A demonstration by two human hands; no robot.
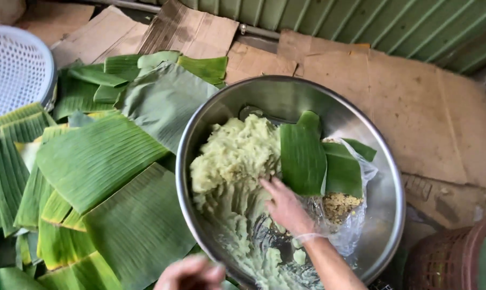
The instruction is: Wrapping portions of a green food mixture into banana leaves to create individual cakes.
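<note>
A large steel bowl (385,177) holds a mass of pale green dough (235,156). My right hand (286,207), in a thin clear plastic glove, reaches into the bowl and presses on the dough beside two pieces of banana leaf (303,156). Under the leaves lies a clear plastic bag with a crumbly yellow filling (340,205). My left hand (192,273) is blurred at the lower edge, just outside the bowl's rim, and I cannot make out whether it holds anything.
Several cut banana leaves (98,161) lie stacked left of the bowl on flattened cardboard (414,102). A white plastic basket (15,67) sits at the upper left, a reddish woven basket (452,258) at the lower right. A green corrugated wall (393,27) runs behind.
</note>
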